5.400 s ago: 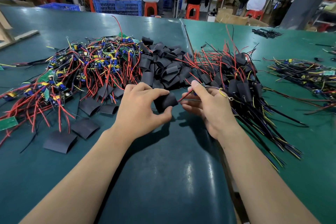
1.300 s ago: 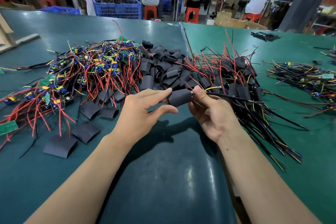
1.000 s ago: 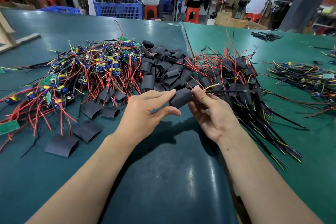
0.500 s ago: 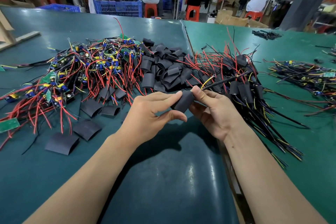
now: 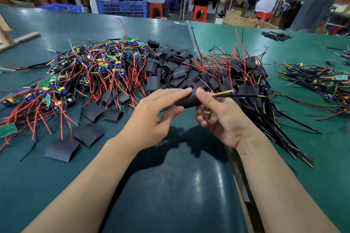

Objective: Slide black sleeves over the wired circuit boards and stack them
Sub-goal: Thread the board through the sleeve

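Note:
Between both hands hangs a black sleeve point(image 5: 189, 100) above the green table point(image 5: 170, 185). My left hand point(image 5: 151, 119) pinches its left end between fingers and thumb. My right hand point(image 5: 217, 117) pinches its right end, where black and yellow wires point(image 5: 236, 94) stick out to the right. The board inside the sleeve is hidden. A heap of bare wired circuit boards point(image 5: 85, 77) lies at the left, a pile of empty sleeves point(image 5: 168, 70) in the middle, and the stack of sleeved boards point(image 5: 251, 89) at the right.
Loose flat sleeves point(image 5: 62, 149) lie on the table at the near left. Another wire bundle point(image 5: 318, 81) lies at the far right. A seam between two tables point(image 5: 195, 43) runs back from the hands. Blue crates point(image 5: 121, 5) and seated people are behind the table.
The sleeve has turned from tilted to nearly level between my hands. The wires at its right end have swung down from pointing up-right to pointing straight right.

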